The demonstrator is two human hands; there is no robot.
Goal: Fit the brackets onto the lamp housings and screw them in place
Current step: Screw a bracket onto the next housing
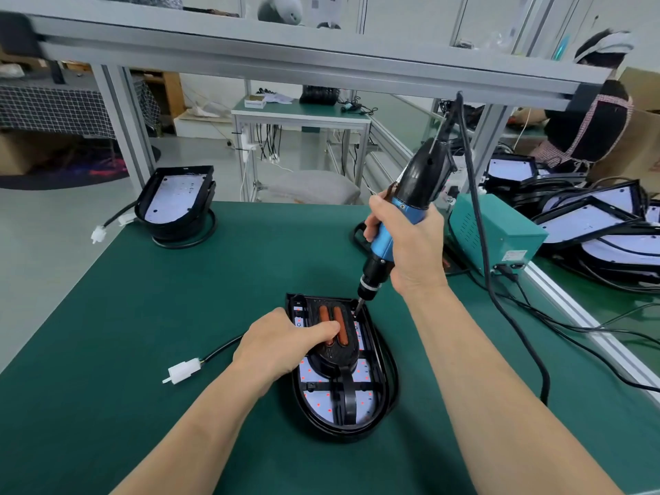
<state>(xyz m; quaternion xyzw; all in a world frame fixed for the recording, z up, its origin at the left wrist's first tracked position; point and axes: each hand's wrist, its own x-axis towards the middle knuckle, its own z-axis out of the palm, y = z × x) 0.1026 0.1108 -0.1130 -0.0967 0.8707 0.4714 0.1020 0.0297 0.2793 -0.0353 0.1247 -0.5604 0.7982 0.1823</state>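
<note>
Right grip (407, 244) clasps the screwdriver (421, 180), tip in the housing (379, 355); left grip (282, 346) holds the bracket (341, 351).

Black orange-slotted bracket (337, 354) sits, apparently flush, inside the open lamp housing (383, 384).

This is looking like a small factory assembly workshop. A green mat (143, 316) is covering a workbench framed in aluminium rails (250, 48). A corded electric screwdriver (425, 173) is being used beside a teal power box (500, 237). Stacks of identical lamp housings (589, 216) are lying alongside, and another bench (300, 112) is standing behind.
</note>
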